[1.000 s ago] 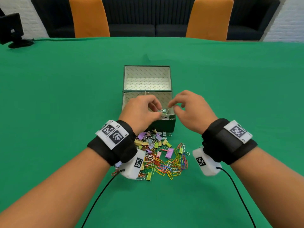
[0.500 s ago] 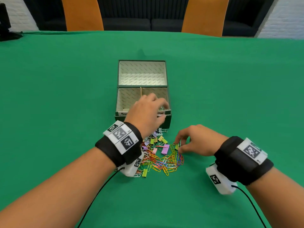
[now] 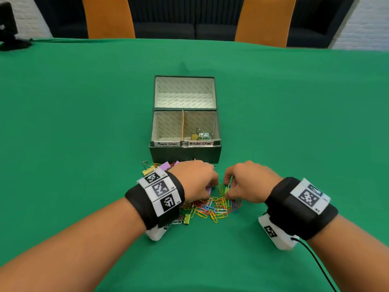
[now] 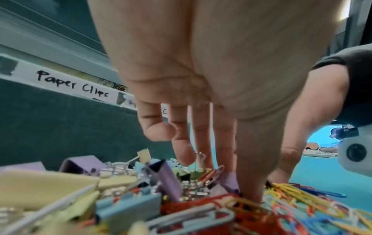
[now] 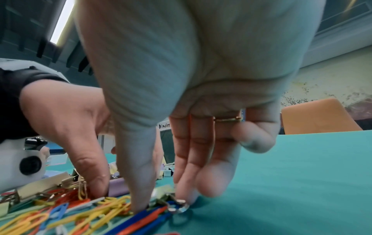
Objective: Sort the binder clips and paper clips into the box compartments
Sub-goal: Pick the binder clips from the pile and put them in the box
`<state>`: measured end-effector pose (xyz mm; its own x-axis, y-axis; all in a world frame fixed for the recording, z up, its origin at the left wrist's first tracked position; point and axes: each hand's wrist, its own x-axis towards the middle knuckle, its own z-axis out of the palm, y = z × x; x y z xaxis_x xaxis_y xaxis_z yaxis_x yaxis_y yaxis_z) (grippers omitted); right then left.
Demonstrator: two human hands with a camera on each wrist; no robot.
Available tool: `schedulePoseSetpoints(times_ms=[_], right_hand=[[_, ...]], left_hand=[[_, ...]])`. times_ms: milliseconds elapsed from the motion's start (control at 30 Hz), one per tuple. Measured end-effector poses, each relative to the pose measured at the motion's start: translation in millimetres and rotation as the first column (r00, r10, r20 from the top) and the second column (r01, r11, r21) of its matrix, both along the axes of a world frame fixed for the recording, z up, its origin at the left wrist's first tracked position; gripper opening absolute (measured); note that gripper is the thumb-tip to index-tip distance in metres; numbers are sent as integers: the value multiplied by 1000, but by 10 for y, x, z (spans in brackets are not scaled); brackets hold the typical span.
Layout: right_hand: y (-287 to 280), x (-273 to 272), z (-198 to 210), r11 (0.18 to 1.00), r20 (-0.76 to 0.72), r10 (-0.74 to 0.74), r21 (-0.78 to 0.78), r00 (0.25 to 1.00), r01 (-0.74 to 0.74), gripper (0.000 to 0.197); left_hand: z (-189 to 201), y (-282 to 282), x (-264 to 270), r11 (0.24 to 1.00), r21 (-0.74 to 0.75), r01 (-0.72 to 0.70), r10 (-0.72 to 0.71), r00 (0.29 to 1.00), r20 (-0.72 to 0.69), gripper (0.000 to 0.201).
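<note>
A dark green box (image 3: 185,153) stands open, its near half split into a left compartment (image 3: 166,127) labelled "Paper Clips" and a right one (image 3: 200,123) labelled "Binder Clips". A few binder clips (image 3: 203,135) lie in the right one. In front of the box lies a mixed pile (image 3: 216,207) of coloured clips. My left hand (image 3: 211,186) reaches down into the pile, thumb and fingers pinching a purple binder clip (image 3: 208,189) (image 4: 228,181). My right hand (image 3: 227,188) (image 5: 163,202) pinches a small green binder clip (image 5: 161,193) at the pile's right side.
The green tablecloth (image 3: 84,123) spreads wide on all sides. Two orange chairs (image 3: 107,17) and a dark sofa (image 3: 185,28) stand beyond the far edge. A black device (image 3: 8,32) sits at the far left. A cable (image 3: 315,260) trails from my right wrist camera.
My left hand has come back from the binder clip compartment down onto the pile. My right hand has stayed at the pile's right side, fingers closing on a green clip.
</note>
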<state>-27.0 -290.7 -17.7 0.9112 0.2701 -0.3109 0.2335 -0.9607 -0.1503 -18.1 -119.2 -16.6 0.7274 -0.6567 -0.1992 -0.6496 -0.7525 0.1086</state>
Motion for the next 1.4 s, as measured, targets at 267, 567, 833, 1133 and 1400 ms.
schedulePoseSetpoints(times_ms=[267,567,833,1133,1400], right_hand=[[25,-49,110,996,55,20,81,998,-24,16],[-12,-19,147,972,40,33,233,999,-41,17],[30,92,234,748,107,-176,661,979,63,7],[362,589,545,880,425,-204,474,882,-24,22],[341,398,388,817,434,-316,576,844,10,20]], left_hand=[[86,73,-44,991,-132,-1,11,997,71,23],[200,224,35,842,-512,-170,125,985,-123,21],[247,361,113,675,-674,-300,297,947,-123,18],[413,412,232,505,-798,-329,495,868,-44,22],[606,405,535,409,-861,-303,614,789,14,10]])
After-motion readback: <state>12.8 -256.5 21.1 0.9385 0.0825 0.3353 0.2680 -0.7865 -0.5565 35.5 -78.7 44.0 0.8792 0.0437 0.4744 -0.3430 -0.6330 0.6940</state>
